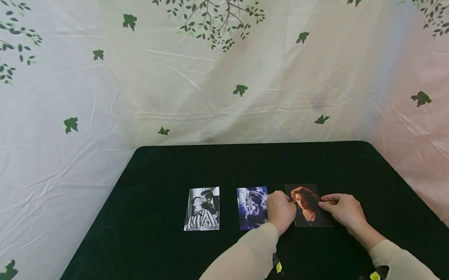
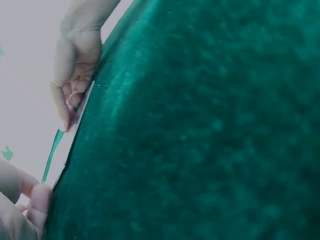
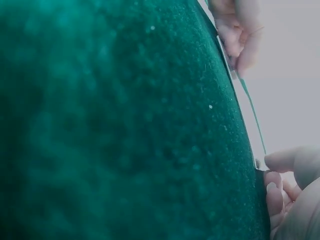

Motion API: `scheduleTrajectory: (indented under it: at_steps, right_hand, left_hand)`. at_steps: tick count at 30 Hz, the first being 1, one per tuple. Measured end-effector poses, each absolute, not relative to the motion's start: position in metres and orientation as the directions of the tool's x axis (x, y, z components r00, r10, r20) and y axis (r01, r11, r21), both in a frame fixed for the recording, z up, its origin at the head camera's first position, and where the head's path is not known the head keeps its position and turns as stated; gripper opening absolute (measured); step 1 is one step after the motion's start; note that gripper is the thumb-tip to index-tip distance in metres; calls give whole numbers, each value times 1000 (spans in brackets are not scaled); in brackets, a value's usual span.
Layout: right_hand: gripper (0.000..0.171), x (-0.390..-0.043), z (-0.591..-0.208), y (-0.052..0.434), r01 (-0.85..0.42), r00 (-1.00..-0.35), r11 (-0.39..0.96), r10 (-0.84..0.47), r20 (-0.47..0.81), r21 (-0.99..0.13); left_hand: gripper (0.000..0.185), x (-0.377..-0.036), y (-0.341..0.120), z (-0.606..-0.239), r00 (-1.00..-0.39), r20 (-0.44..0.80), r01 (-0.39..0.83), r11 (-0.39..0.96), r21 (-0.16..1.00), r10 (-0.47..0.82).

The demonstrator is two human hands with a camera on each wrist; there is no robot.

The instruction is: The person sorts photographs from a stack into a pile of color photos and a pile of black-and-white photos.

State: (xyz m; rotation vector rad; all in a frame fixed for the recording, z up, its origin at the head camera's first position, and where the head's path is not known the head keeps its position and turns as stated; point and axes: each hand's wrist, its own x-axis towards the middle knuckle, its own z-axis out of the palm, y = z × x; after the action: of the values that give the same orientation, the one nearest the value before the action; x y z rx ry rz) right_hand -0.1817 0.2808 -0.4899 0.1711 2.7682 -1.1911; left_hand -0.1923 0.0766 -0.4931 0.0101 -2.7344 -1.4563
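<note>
Three photos lie in a row on the dark green table (image 1: 158, 251). The rightmost one, a portrait photo (image 1: 308, 211) of a red-haired woman, sits between my hands. My left hand (image 1: 287, 205) has its fingers curled on the photo's left edge, and my right hand (image 1: 325, 202) pinches the right edge. The left wrist view shows the portrait photo (image 2: 64, 150) edge-on, with my right hand (image 2: 72, 102) at its far end and my left hand (image 2: 35, 200) at the near end. Seen from the right wrist, the portrait photo (image 3: 252, 125) runs from my right hand (image 3: 272, 175) to my left hand (image 3: 237, 55).
A blue-toned photo (image 1: 251, 207) lies just left of my left hand, and a black-and-white photo (image 1: 202, 209) lies further left. A pale cloth backdrop (image 1: 222, 81) printed with leaves hangs behind and beside the table.
</note>
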Motion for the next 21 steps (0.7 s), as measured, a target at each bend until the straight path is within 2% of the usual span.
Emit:
scheduleTrajectory:
  at_steps: [5,9,11,15,17,21]
  right_hand:
    - [49,-182,-488,284,172,-983,645,61,-174,-745]
    - [50,-181,-485,284,183,-982,594,74,-173,-784]
    - [51,-181,-482,283,168,-985,592,78,-152,-788]
    - [45,-177,-473,270,64,-998,667,60,-31,-743]
    - [41,-175,-466,252,0,-1000,712,20,21,-702]
    - [40,-175,-456,203,-96,-995,765,-94,38,-637]
  left_hand:
    - [7,-190,62,-480,-995,94,78,465,882,-11]
    - [6,-185,32,-464,-993,118,110,354,929,-2]
    - [10,-183,10,-458,-991,136,121,385,915,-12]
    - [18,-184,-35,-454,-976,212,149,566,811,-47]
    - [21,-185,-54,-454,-975,212,129,630,766,-58]
    - [27,-186,-80,-459,-986,161,78,699,711,-53]
